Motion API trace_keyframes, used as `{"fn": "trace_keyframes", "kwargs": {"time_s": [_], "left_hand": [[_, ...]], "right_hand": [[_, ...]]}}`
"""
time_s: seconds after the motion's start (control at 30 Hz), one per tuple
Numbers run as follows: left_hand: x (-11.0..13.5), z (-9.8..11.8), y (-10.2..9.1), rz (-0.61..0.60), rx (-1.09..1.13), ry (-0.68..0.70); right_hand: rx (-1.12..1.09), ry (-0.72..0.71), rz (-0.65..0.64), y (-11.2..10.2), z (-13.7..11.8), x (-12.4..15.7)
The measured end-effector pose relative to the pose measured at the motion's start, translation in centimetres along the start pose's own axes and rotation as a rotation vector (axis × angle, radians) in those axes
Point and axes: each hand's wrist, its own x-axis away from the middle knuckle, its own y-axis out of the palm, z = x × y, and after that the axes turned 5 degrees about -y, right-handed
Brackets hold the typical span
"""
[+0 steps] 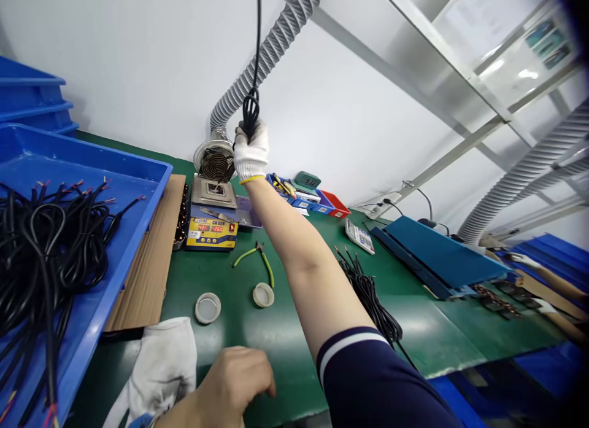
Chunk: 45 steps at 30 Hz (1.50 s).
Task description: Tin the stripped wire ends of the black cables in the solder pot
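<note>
My right hand (251,147), in a white knitted glove, is raised at arm's length. It is closed around a folded bundle of black cable (251,108), and one length of cable runs up out of view. Behind and below the glove stands a solder pot (212,216) with a lit red display. My left hand (239,379) is bare and low over the bench's near edge. Its fingers curl downward, hiding whatever may be in them. Beside it lies an empty white glove (165,366). Two small round cups (208,308) and green-handled cutters (260,250) lie beyond it.
A blue tray (156,170) of black cables fills the left side. A grey hose (280,41) ends in a hood behind the solder pot. More cables (372,302), a calculator (359,236) and a co-worker's gloved hands (524,260) are to the right.
</note>
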Motion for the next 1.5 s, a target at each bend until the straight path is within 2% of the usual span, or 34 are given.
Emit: {"fn": "trace_keyframes", "kwargs": {"time_s": [0.1, 0.17, 0.23, 0.33, 0.4, 0.5, 0.57, 0.67, 0.73, 0.87, 1.17, 1.37, 1.5], "left_hand": [[-0.4, 0.5, -0.4, 0.02, 0.02, -0.018], [-0.7, 1.1, -0.7, 0.019, 0.023, -0.017], [-0.8, 1.3, -0.7, 0.001, 0.01, -0.02], [-0.5, 0.9, -0.1, 0.056, -0.043, -0.009], [-0.3, 0.6, 0.1, 0.079, -0.064, 0.004], [-0.3, 0.6, -0.6, -0.079, -0.012, -0.007], [-0.5, 1.0, -1.3, -0.166, 0.007, -0.019], [-0.9, 2.1, -1.7, -0.071, -0.038, -0.04], [-1.1, 3.0, -1.7, -0.048, -0.064, -0.085], [-1.2, 4.1, -1.9, -0.127, -0.087, -0.195], [-1.1, 3.9, -1.4, -0.075, -0.11, -0.177], [-0.9, 3.9, -1.4, -0.115, -0.097, -0.217], [-0.8, 3.8, -1.4, -0.113, -0.084, -0.23]], "right_hand": [[0.092, -0.091, -0.004, 0.1, 1.1, 0.4], [0.078, -0.095, 0.034, 0.0, 1.2, 0.2], [0.008, -0.102, 0.107, -0.4, 0.6, -0.4], [-0.166, -0.079, 0.236, -1.6, -1.7, -1.4], [-0.29, -0.011, 0.314, -3.0, -3.7, -1.4], [-0.436, 0.122, 0.391, -5.4, -6.4, 0.1], [-0.526, 0.214, 0.393, -6.8, -7.7, 1.8], [-0.658, 0.356, 0.389, -8.2, -8.6, 4.4], [-0.726, 0.43, 0.399, -8.7, -8.9, 5.8], [-0.812, 0.519, 0.429, -8.5, -9.0, 7.4], [-0.889, 0.574, 0.444, -7.1, -9.8, 8.7], [-0.872, 0.624, 0.477, -6.5, -10.2, 9.1], [-0.895, 0.616, 0.434, -6.2, -9.9, 9.5]]}}
